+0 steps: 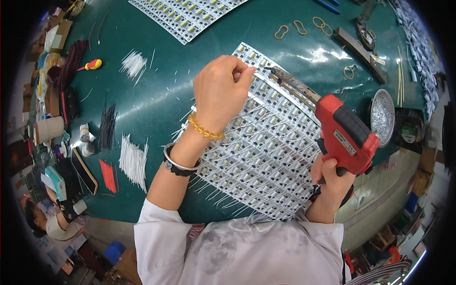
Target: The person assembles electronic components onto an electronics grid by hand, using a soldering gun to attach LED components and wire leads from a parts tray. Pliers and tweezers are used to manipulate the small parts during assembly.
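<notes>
A sheet of small white circuit boards (244,52) lies on the green table, with many thin white wires (240,164) across its nearer part. My left hand (221,90) is over its far left edge, thumb and fingers pinched together; whatever they hold is too small to make out. My right hand (335,183) grips a red and black soldering gun (344,133) at the sheet's right side. The gun's long metal nose points left, its tip close to my left fingertips. Whether the tip touches the board is unclear.
Bundles of white wires (133,161), black wires (108,126) and red wires (108,175) lie at left. Another board sheet (185,16) is at the back. A metal bowl (382,118) stands at right. A person (59,221) sits at the lower left.
</notes>
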Available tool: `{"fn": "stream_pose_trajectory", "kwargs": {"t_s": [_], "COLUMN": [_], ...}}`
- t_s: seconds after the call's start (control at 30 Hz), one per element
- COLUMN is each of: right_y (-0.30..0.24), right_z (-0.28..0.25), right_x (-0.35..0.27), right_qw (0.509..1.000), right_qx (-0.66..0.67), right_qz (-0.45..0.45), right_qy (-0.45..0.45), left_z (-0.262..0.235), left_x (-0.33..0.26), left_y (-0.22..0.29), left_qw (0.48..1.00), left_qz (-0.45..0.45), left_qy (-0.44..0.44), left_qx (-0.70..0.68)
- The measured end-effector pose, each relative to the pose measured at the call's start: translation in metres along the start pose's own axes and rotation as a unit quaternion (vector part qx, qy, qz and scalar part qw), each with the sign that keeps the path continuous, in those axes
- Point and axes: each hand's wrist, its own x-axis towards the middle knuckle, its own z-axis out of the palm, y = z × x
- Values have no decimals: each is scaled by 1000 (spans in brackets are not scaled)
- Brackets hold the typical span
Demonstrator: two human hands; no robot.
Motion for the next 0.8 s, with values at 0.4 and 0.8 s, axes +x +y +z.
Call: {"fn": "stream_pose_trajectory", "kwargs": {"t_s": [0.4, 0.8], "right_y": [5, 3], "right_z": [0, -6], "right_x": [0, -8], "right_qw": [1000, 999], "right_qx": [-24, -28], "right_qz": [20, -13], "right_qy": [2, 15], "left_z": [-1, 0], "left_x": [0, 1], "left_y": [-2, -4], "left_qw": [1000, 999], "left_qz": [10, 31], "left_qy": [-1, 4], "left_qx": [26, 37]}}
